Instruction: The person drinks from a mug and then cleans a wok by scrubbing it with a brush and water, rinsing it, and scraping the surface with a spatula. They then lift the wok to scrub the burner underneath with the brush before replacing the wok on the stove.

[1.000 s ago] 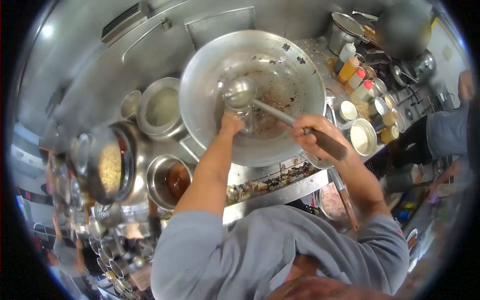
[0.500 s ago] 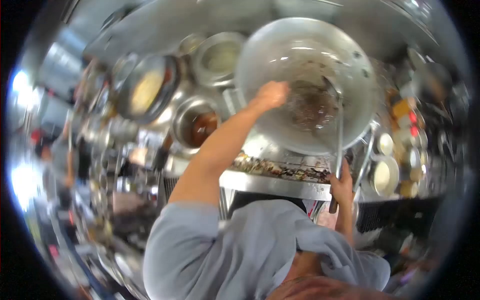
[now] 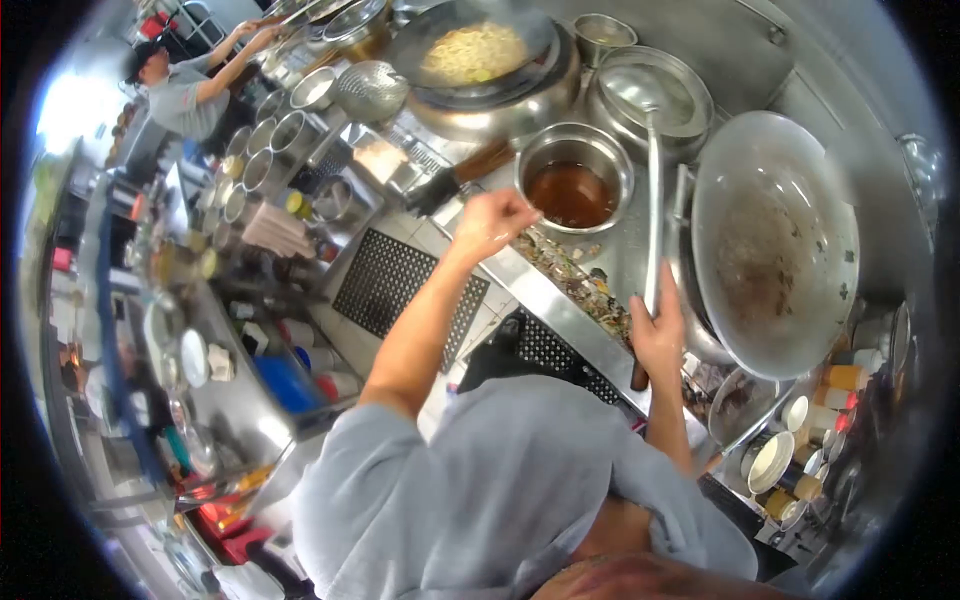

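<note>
My right hand (image 3: 658,335) is wrapped round the lower handle of a long ladle (image 3: 654,210). The ladle points away from me, its bowl over a round metal pot (image 3: 697,125) at the back. Left of it, my left hand (image 3: 490,225) is raised with fingers pinched together; whether anything is between them is too small to tell. It is nearest to a steel pot (image 3: 622,200) of red-brown liquid (image 3: 570,195). A large wok (image 3: 715,255) with brown residue inside stands tilted-looking at the right, apart from both hands.
A second wok (image 3: 410,55) with pale noodle-like food sits on a burner at the back. Food scraps (image 3: 580,280) line the gutter along the counter's front edge (image 3: 535,300). Seasoning containers (image 3: 770,462) stand at right. Another person (image 3: 185,100) works at the far left.
The view has swung left. My left hand has moved from over the large wok to beside the liquid pot. The ladle has come out of the large wok and over the back pot.
</note>
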### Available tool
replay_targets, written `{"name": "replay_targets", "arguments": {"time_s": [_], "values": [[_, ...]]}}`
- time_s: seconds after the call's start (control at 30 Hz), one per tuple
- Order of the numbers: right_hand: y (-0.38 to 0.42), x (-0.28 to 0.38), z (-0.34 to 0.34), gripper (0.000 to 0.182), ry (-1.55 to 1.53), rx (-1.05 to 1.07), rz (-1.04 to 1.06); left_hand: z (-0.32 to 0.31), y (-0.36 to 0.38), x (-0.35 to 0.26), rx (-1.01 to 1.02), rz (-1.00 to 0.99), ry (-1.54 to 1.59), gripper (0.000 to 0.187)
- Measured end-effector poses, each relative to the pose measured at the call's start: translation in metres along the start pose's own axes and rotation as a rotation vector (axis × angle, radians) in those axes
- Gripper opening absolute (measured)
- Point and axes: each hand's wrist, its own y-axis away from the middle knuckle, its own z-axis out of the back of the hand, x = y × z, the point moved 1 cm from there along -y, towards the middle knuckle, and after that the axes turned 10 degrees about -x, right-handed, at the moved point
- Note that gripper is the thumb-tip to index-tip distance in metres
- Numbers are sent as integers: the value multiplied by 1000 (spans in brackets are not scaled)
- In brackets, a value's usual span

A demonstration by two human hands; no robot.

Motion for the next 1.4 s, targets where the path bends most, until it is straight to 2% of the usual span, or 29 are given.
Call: {"name": "replay_targets", "arguments": {"time_s": [0.03, 0.07, 0.13, 0.2, 0.23, 0.3, 0.37, 0.4, 0.47, 0.5, 0.53, 0.6, 0.63, 0.67, 0.73, 0.77, 0.8, 0.87, 0.9, 0.97, 1.03, 1.07, 1.13, 1.17, 1.2, 1.27, 1.3, 1.33, 1.4], "values": [[-7, 7, -21, 65, -8, 95, -236, 17, 14, 39, 20, 80, -50, 26], [-12, -3, -45, 64, 155, 72, -70, 31, 29, 83, 43, 159, -99, 32], [-22, -14, -85, 64, 324, 99, -68, 34, 60, 217, 144, -151, -325, 37], [-27, -27, -111, 64, 417, 119, -122, 44, 87, 291, 340, 49, -505, 36], [-30, -33, -121, 64, 494, 128, -169, 52, 92, 297, 348, 49, -495, 36], [-35, -29, -132, 63, 638, 118, -156, 73, 88, 313, 59, 507, -418, 33], [-38, -16, -130, 62, 807, 141, -195, 81, 53, 317, -153, 569, -337, 35], [-37, -1, -128, 62, 818, 122, -205, 93, 30, 285, -288, 568, -244, 36], [-34, 25, -127, 62, 805, 18, 152, 90, -22, 260, -437, 326, -187, 37], [-33, 34, -133, 62, 819, 3, 146, 82, -51, 252, -389, 203, -250, 40], [-29, 43, -143, 62, 665, 83, 155, 73, -77, 242, -342, 79, -313, 44], [-19, 64, -168, 63, 425, 242, 74, 59, -106, 190, -99, 170, -585, 55], [-19, 72, -178, 64, 447, 329, 36, 54, -121, 181, 155, 280, -579, 62], [-20, 79, -186, 65, 464, 417, -3, 48, -124, 191, 153, 269, -575, 62], [-20, 61, -205, 67, 439, 445, 70, 38, -134, 203, 309, 111, -648, 60], [-20, 55, -210, 69, 393, 435, 91, 42, -129, 201, 214, 267, -403, 59], [-25, 49, -222, 69, 390, 419, 85, 36, -128, 209, 219, 252, -410, 59], [-26, 20, -255, 72, 211, 544, -179, 13, -111, 242, 192, 337, -301, 60], [-23, -12, -281, 73, 258, 550, -136, 16, -101, 220, 224, 421, -308, 61], [-48, -51, -324, 75, 302, 540, -35, 4, -100, 208, 160, 370, -289, 63], [-61, -68, -353, 78, 270, 541, -284, -18, -101, 245, 164, 298, -210, 66], [-57, -91, -376, 67, 279, 494, -337, -15, -100, 237, 185, 331, -174, 67], [-55, -79, -383, 56, 146, 448, -368, -13, -99, 240, 183, 370, -53, 53], [-53, -78, -385, 56, 104, 415, -391, -10, -95, 238, 310, 558, 143, 52], [-51, -72, -377, 56, 93, 407, -418, -3, -89, 228, 332, 565, 122, 52], [-43, -44, -345, 48, 107, 291, -425, 9, -69, 213, 353, 736, 466, 60], [-31, -58, -342, 42, 24, 228, -365, 21, -55, 195, 355, 834, 613, 63], [-23, -45, -320, 50, 36, 244, -307, 20, -43, 188, 297, 912, 718, 57], [4, -47, -293, 60, 82, 170, -21, 3, -15, 186, 248, 826, 835, 51]]}}
